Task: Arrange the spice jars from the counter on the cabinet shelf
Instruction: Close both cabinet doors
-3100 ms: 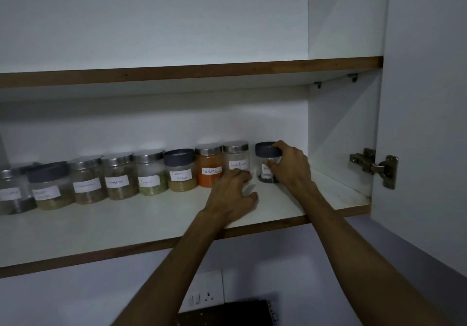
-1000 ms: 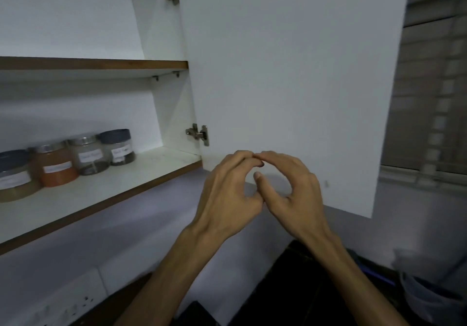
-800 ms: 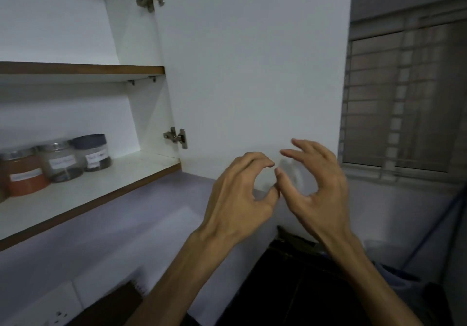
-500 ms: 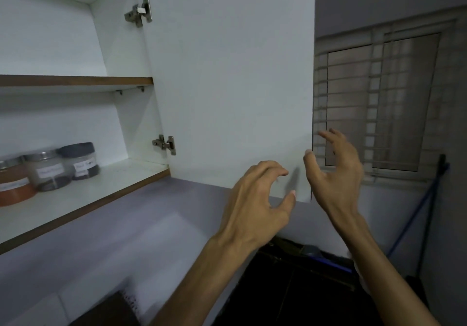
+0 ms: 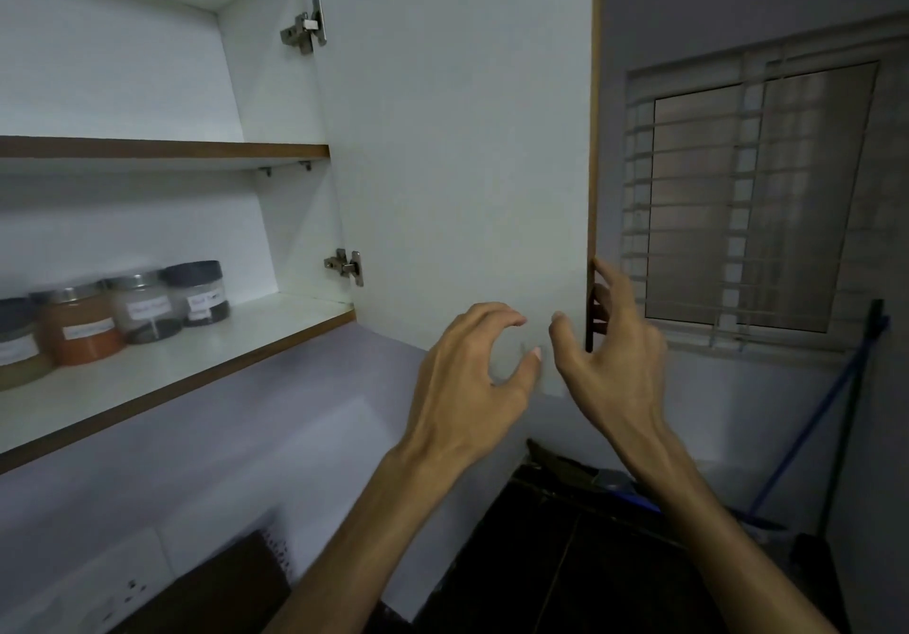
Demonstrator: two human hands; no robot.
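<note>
I see four jars [image 5: 142, 306] in a row at the back of the lower shelf [image 5: 206, 363], lids on: a tan one cut off at the left edge, an orange powder jar [image 5: 81, 331], one with dark grains low down, and a grey-lidded one with dark contents. My right hand [image 5: 607, 363] curls its fingers round the door [image 5: 457, 141] edge. My left hand [image 5: 472, 377] hangs empty, grip half-curled.
</note>
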